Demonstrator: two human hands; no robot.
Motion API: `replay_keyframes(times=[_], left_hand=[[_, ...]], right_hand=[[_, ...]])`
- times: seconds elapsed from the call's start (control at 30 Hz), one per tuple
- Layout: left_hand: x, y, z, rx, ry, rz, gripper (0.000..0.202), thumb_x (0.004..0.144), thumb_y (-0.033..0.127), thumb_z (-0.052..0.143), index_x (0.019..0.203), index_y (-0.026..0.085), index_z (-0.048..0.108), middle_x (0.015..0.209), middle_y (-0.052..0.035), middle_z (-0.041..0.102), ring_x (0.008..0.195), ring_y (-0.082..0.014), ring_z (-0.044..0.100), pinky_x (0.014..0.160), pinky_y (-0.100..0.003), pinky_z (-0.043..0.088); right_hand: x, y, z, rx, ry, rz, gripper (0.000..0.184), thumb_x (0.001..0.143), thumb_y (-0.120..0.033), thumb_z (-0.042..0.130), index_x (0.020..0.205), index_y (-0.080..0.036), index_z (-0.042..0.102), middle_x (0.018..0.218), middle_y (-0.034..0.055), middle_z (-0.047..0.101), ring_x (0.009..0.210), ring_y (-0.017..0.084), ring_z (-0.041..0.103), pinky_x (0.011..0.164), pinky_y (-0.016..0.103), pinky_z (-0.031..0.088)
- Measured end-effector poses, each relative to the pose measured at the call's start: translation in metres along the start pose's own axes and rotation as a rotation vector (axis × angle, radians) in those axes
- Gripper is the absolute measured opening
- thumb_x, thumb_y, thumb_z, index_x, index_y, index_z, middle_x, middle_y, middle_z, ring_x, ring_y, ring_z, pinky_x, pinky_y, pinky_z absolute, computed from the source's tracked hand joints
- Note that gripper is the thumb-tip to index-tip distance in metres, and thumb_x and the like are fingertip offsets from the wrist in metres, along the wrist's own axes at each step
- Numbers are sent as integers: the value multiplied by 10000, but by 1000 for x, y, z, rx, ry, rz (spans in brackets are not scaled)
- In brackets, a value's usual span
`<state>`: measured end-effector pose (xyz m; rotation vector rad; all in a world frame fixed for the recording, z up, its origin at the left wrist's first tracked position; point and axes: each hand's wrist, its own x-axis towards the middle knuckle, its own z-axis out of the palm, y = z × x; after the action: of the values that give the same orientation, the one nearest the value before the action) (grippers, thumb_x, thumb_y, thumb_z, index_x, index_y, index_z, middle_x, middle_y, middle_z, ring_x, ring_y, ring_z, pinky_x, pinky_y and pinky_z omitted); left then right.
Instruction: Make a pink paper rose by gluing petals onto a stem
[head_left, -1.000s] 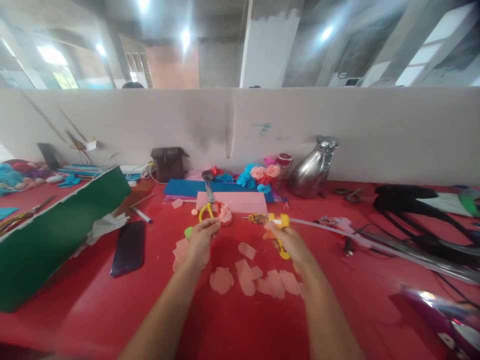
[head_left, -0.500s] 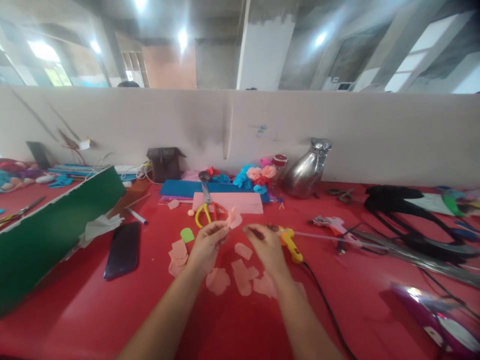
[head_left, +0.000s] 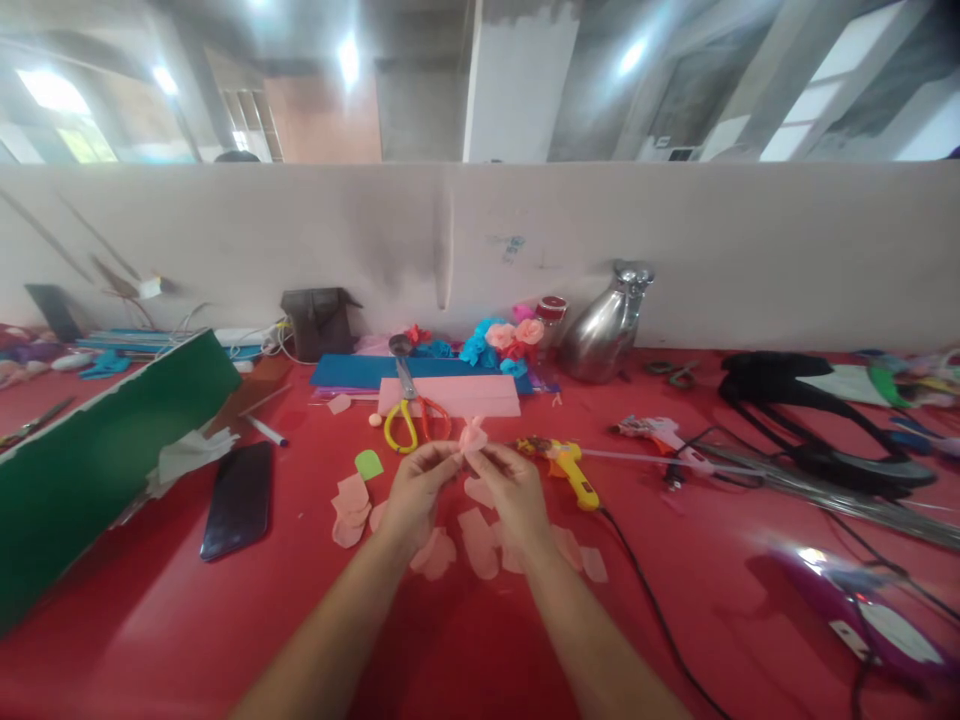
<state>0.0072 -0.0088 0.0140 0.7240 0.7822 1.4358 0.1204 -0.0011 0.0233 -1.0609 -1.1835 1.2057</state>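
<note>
A small pink paper flower (head_left: pixel 472 436) is pinched between the fingertips of both hands above the red table. My left hand (head_left: pixel 420 488) grips its base from the left, fingers closed. On the other side my right hand (head_left: pixel 511 488) presses thumb and fingers against the same base. Cut pink paper petals (head_left: pixel 478 545) lie below and between the hands, with a small stack of petals (head_left: pixel 350 510) to the left. Close to the right hand rests a yellow glue gun (head_left: pixel 576 475). Scissors (head_left: pixel 403 425) with yellow and red handles lie beyond the left hand.
A dark phone (head_left: pixel 237 500) and a green board (head_left: pixel 112 470) are at left. Folded pink paper (head_left: pixel 487 396), finished paper flowers (head_left: pixel 517 340) and a metal jug (head_left: pixel 607 325) stand toward the partition. At right are a pink glue gun (head_left: pixel 675 445), cables and a purple iron (head_left: pixel 862 610).
My right hand has moved left and now touches the flower along with the left hand. The view has shifted slightly.
</note>
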Motion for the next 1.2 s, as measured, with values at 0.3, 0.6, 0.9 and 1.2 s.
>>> replay_keyframes(times=[0.3,0.6,0.9,1.2], left_hand=[[0,-7,0,53,15,54,136,652,222,715,765,155,682,727,-13,659,622,-73,542,637,-199,426],[0,-10,0,133,48,145,131,663,229,693,778,167,680,752,-20,660,708,-118,568,713,-244,436],[2,-4,-10,89,5,75,119,647,203,706,757,173,672,697,10,601,612,-69,493,617,-194,387],[10,-4,-19,141,-84,96,122,627,218,723,721,181,654,724,-8,643,700,-126,570,719,-257,430]], right_hand=[[-2,0,4,169,71,160,239,641,-381,700,779,-189,670,739,21,644,675,146,551,553,239,404],[-3,9,7,260,90,162,244,608,-317,733,810,-217,640,756,3,625,665,142,543,540,240,389],[3,5,-3,579,-134,169,166,696,-221,590,826,-198,690,828,22,655,712,117,536,627,227,403],[1,5,-1,576,-128,243,67,639,-228,693,673,-184,655,622,-21,605,578,91,504,548,212,355]])
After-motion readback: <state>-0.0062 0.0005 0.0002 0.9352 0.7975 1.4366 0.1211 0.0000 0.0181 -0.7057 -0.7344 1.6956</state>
